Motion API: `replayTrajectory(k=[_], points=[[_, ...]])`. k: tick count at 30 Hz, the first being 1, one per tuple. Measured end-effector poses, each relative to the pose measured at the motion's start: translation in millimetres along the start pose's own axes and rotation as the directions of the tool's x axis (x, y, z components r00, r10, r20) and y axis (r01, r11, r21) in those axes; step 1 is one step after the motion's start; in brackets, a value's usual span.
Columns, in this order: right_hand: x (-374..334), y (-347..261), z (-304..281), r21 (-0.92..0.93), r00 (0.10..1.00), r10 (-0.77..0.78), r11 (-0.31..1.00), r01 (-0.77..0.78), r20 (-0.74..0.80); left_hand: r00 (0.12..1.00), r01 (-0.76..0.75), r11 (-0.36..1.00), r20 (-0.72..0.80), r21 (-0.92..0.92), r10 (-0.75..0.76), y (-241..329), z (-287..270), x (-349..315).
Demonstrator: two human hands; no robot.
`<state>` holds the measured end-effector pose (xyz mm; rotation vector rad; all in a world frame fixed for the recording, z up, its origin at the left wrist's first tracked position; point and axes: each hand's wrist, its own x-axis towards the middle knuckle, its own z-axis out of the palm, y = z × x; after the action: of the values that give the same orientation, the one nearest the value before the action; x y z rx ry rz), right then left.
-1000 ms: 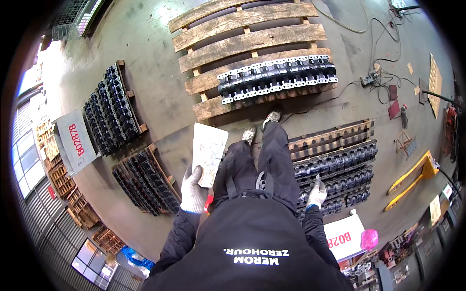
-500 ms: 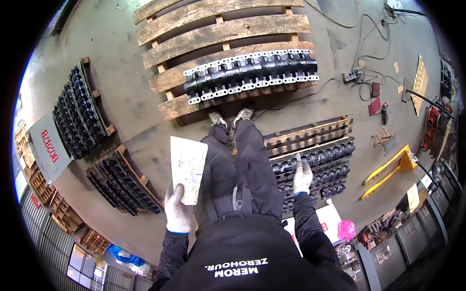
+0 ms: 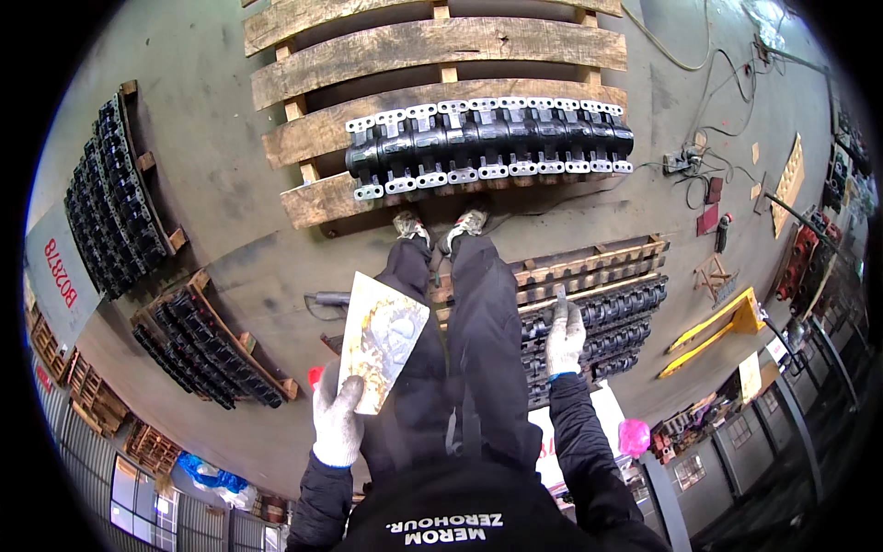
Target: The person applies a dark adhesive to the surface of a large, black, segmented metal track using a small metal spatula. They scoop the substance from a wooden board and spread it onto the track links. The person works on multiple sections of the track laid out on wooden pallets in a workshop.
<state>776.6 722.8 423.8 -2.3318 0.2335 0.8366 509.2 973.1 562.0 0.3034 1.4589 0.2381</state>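
My left hand (image 3: pixel 338 419), in a whitish work glove, grips the lower corner of a flat, tapered board (image 3: pixel 382 340). Grey and yellow-brown paste is smeared over the board's upper face, and my thumb presses on top. My right hand (image 3: pixel 565 340), gloved too, is closed around a small, thin grey scraper-like blade (image 3: pixel 561 296) that points away from me; its lower end is hidden by the fingers. Beyond my shoes, a long black metal part (image 3: pixel 487 143) with rows of drilled bare-metal tabs lies across a wooden pallet (image 3: pixel 368 60). Neither hand touches it.
Right of my legs stands a pallet of similar black parts (image 3: pixel 598 317). Two more loaded stacks, one farther (image 3: pixel 110 198) and one nearer (image 3: pixel 212 340), are at the left. Cables (image 3: pixel 713 110), a power tool (image 3: pixel 722 232) and a yellow pallet jack (image 3: pixel 717 331) are at the right.
The board has turned clockwise and shifted right, and its smeared face now shows more. The right hand has moved slightly left. The long part appears larger and nearer.
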Motion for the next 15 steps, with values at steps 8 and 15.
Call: replayTrajectory(k=[8, 15], points=[[41.2, 6.1, 54.7, 0.086, 0.996, -0.044, 0.996, 0.037, 0.083, 0.992, 0.123, 0.992, -0.022, 0.026, -0.123, -5.0, 4.1, 46.0], [100.4, 15.5, 78.9, -0.144, 0.987, -0.086, 0.984, 0.105, 0.134, 0.978, 0.203, 0.979, -0.052, -0.025, -0.204, -37.2, 27.0, 73.0]])
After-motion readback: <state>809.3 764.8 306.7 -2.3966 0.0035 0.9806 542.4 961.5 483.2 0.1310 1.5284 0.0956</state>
